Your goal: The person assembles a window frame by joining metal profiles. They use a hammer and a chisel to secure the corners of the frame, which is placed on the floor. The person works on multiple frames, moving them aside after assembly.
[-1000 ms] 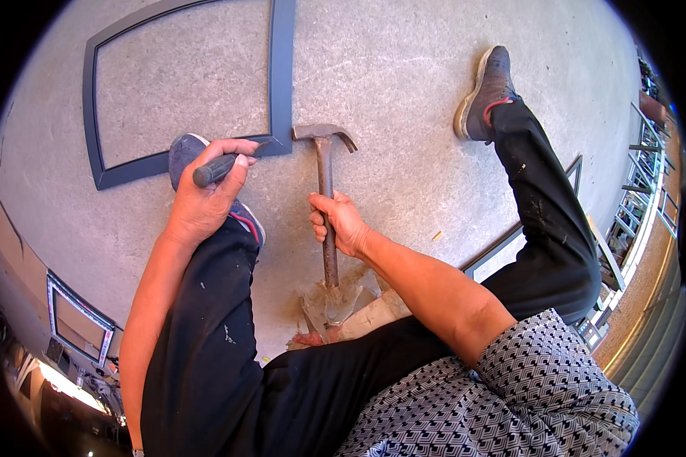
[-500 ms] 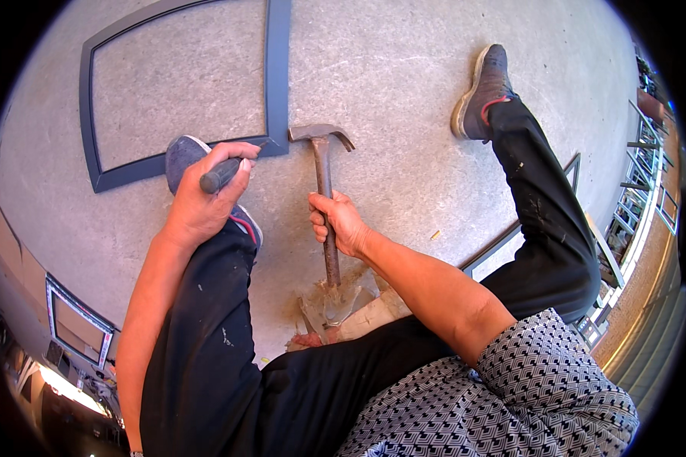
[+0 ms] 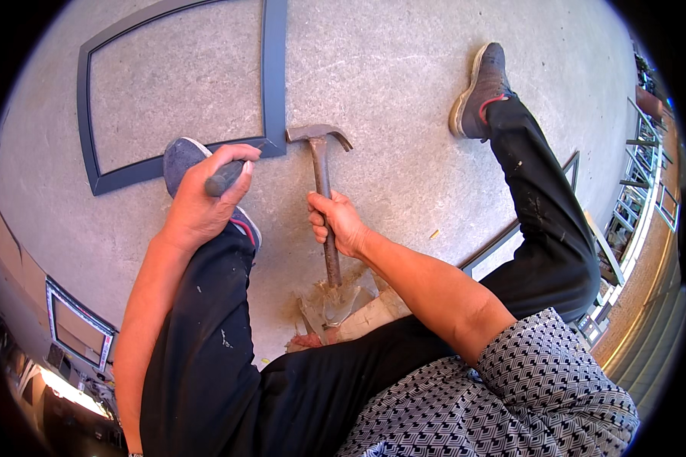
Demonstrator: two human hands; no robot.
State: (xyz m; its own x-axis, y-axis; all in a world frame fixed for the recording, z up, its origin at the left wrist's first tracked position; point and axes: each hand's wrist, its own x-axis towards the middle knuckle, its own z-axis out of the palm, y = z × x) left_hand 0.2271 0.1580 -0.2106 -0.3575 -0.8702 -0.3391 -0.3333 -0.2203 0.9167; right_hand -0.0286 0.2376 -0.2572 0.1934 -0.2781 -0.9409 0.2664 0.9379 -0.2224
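Note:
My left hand (image 3: 203,194) is closed round a screwdriver-like tool (image 3: 225,179) with a thick dark handle. The tool's thin tip is at the lower right corner of a grey rectangular frame (image 3: 274,84) lying on the floor; whether it touches is hard to make out. A claw hammer (image 3: 322,169) is in my right hand (image 3: 341,225), fingers wrapped round the middle of its worn shaft. Its head is just right of that frame corner, claw to the right. My left shoe (image 3: 181,164) rests over the frame's near side.
Below the hammer's shaft lies a torn, wrapped bundle (image 3: 358,316), partly under my leg. My right leg (image 3: 541,206) stretches out to the right. Another dark frame (image 3: 495,247) lies beneath it. More frames (image 3: 640,190) are stacked at the far right, and one (image 3: 80,324) stands at the left.
The tool in my left hand has tilted slightly, its handle end shifting a little right and nearer. My right hand and the hammer stay almost the same.

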